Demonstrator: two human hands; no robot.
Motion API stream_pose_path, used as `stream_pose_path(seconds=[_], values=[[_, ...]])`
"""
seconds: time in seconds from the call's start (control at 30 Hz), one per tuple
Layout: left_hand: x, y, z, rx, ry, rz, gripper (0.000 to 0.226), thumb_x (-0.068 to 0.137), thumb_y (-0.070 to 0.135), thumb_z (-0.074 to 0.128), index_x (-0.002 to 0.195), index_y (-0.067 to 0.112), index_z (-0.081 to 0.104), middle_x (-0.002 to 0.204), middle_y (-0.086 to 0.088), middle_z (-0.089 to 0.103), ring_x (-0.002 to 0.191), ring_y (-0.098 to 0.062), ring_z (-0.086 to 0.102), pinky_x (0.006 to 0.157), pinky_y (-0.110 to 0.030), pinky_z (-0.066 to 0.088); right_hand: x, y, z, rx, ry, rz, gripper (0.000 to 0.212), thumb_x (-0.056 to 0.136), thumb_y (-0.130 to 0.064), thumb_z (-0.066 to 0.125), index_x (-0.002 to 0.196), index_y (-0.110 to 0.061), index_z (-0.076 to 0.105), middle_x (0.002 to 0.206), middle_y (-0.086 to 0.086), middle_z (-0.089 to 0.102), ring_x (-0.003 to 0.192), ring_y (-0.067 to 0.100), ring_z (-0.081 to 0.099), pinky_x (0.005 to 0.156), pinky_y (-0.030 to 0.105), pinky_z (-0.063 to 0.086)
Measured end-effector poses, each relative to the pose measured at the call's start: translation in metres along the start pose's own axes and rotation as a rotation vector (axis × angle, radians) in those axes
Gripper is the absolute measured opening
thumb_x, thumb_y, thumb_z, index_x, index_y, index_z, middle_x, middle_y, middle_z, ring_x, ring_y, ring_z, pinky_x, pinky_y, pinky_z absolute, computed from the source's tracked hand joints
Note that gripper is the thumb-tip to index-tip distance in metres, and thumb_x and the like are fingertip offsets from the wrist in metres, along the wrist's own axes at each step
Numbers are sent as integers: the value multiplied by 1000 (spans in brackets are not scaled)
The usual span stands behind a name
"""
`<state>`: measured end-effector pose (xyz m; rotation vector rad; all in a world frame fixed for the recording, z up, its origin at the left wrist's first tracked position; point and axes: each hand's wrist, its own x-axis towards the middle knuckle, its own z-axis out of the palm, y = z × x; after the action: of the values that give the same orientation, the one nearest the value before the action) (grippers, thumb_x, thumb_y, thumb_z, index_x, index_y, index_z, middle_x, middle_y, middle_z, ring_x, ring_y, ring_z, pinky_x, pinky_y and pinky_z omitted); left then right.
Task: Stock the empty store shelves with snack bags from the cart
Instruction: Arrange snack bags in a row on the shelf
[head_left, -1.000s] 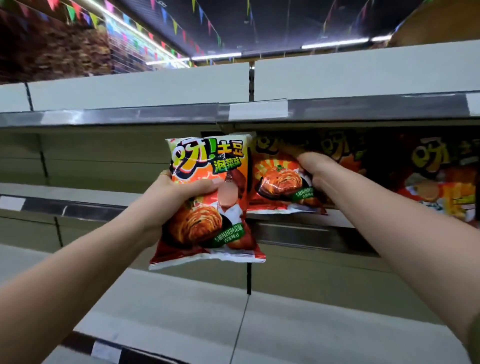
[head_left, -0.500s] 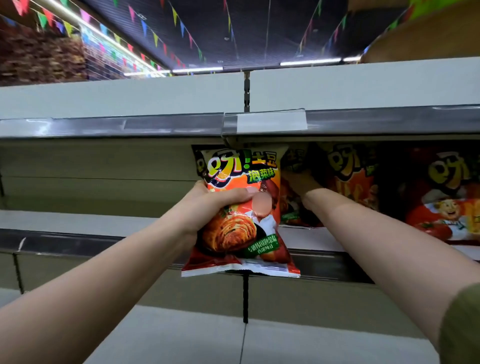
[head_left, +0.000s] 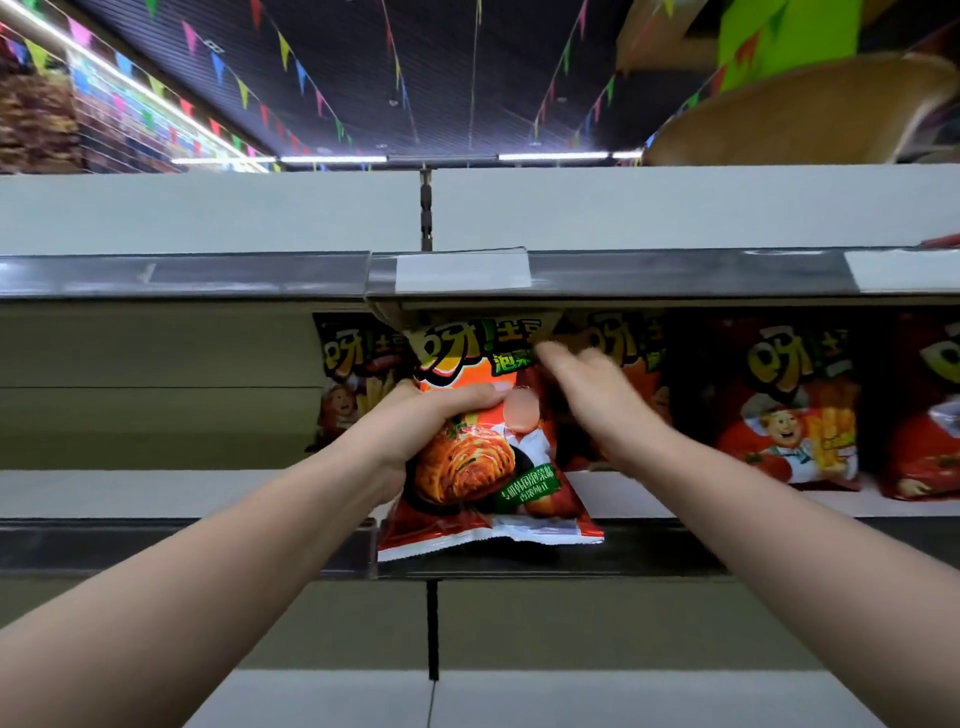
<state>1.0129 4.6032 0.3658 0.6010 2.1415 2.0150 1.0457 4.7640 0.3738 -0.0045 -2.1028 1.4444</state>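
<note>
Grey metal store shelving (head_left: 156, 493) fills the middle band of the frame. Its middle tier is bare across the left half and stocked on the right.

A row of glossy red snack bags (head_left: 789, 410) stands upright on that tier at centre right. One more dark-topped bag (head_left: 353, 374) stands just left of centre.

The orange-red foil snack bag with green label and kimchi picture (head_left: 483, 467) is at frame centre. It is upright, its top under the upper tier's price strip (head_left: 182, 275) and its crimped lower seam hanging over the middle tier's front rail. It looks puffed, lightly creased where held, and undamaged.

The left hand (head_left: 421, 426) is clamped on the bag's left side, thumb across the face. The right hand (head_left: 587, 389) is just right of the bag's top, fingers extended and holding nothing. Blur hides whether it touches the bag.

Assessment: the placing step is in hand and the bag is not yet seated. The next move calls for pushing it back onto the board, into the gap between neighbouring bags, standing face out, and then letting go.
</note>
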Motion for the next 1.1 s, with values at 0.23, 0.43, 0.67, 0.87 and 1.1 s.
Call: stream_pose_path(seconds=[0.23,0.43,0.67,0.87,1.1], values=[[26,-5,18,93,171,57,50,70,30,79,106,1,60,86,-14,69,72,-23,67,55,-26,50,6,4,3,30,-135,167,80,76,-49,70,129,2,39,121,16,56,110,29,58,93,39,49],[41,-28,28,88,264,137,44,66,28,82,99,2,66,86,-14,71,76,-26,70,67,-32,54,21,19,9,187,-130,255,48,73,-22,76,109,7,63,106,24,66,102,36,62,97,46,48],[46,-32,26,241,311,155,28,71,33,79,78,10,66,77,-9,69,74,-24,68,76,-36,55,26,22,11,188,-135,277,35,90,-14,59,119,5,60,128,21,55,121,29,49,89,26,36],[45,-32,25,307,281,115,32,73,36,76,81,9,61,81,-9,66,78,-24,65,76,-35,54,23,22,14,189,-136,317,47,93,-16,55,129,12,46,135,25,46,127,34,42,100,31,34],[39,-28,19,281,242,89,53,70,34,79,106,2,57,89,-10,65,79,-19,63,67,-27,49,5,16,15,249,-140,262,41,87,-11,59,121,11,51,120,30,57,75,22,60,61,25,47]])
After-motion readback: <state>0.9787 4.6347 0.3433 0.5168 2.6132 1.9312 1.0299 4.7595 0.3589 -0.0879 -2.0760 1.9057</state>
